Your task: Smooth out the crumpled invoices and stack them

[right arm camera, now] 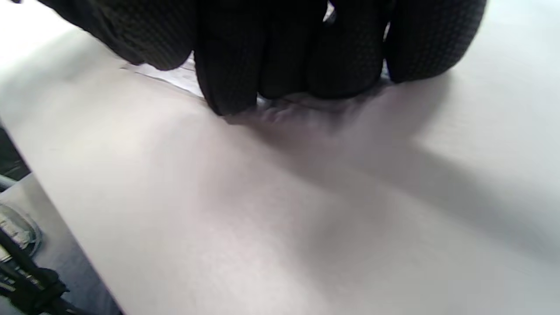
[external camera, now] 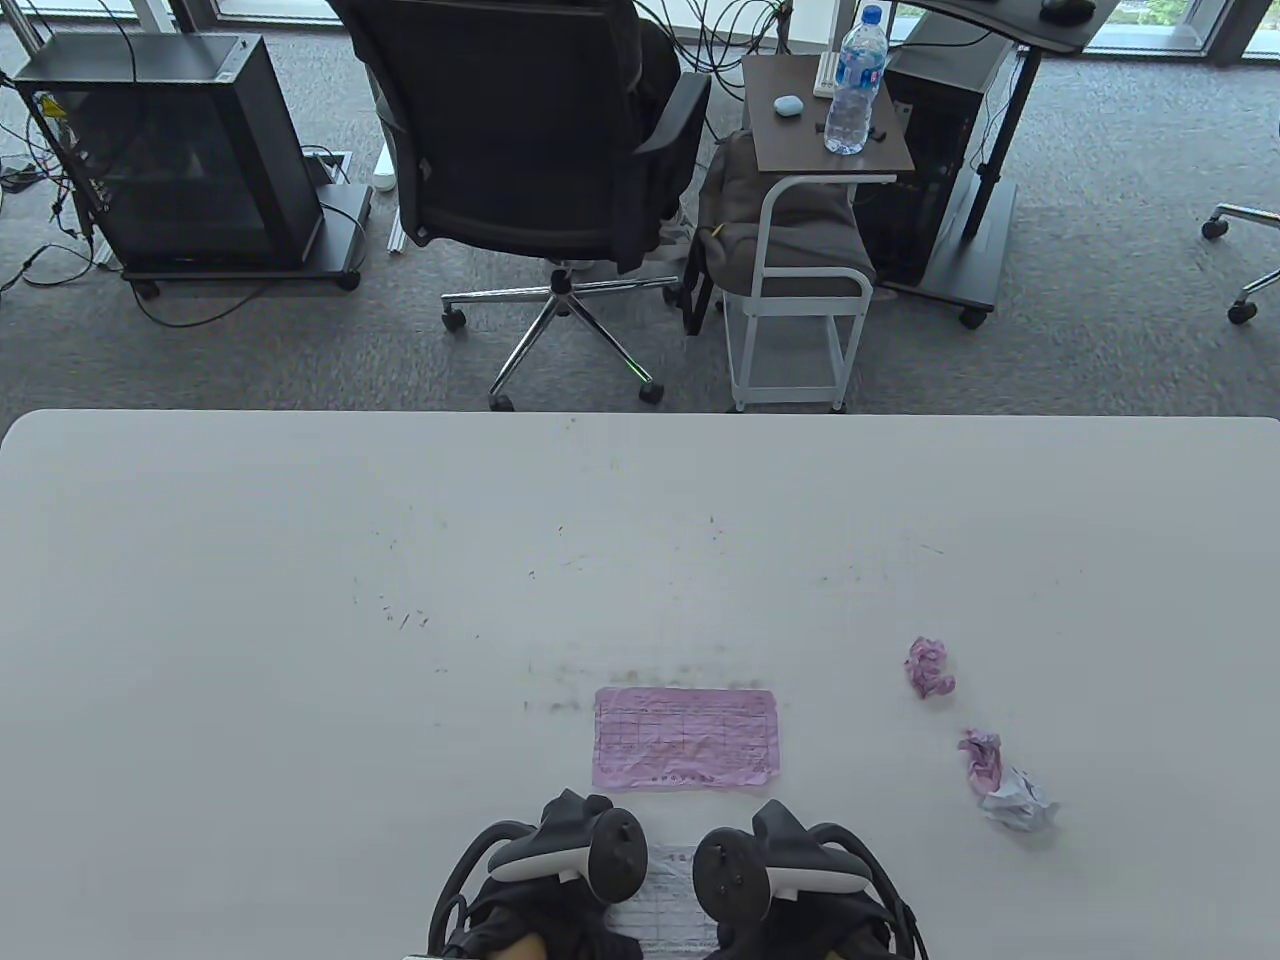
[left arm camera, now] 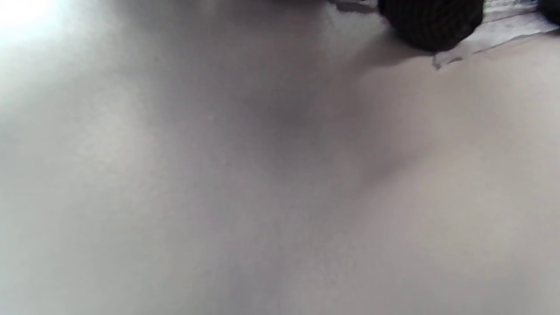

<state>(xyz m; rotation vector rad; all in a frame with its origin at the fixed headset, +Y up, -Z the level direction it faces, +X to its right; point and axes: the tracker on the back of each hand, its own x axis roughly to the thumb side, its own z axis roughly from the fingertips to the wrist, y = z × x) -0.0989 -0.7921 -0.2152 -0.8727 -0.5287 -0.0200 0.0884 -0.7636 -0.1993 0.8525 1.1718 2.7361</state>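
With my left hand (external camera: 545, 850) and right hand (external camera: 790, 855) pressing fingers-down on the white invoice (external camera: 668, 895) between them on the desk (external camera: 300, 560), uneven outward pressure could tear it.

You are working on a matt, smooth white table (external camera: 300, 560) showing faint scuff marks. The flattened pink invoice (external camera: 686, 738) is lying as thin, creased paper, and the white sheet (external camera: 668, 890) under your hands is looking wrinkled too. Your right hand (right arm camera: 306, 48) is wearing a black knitted cloth glove with a dotted, grippy texture.
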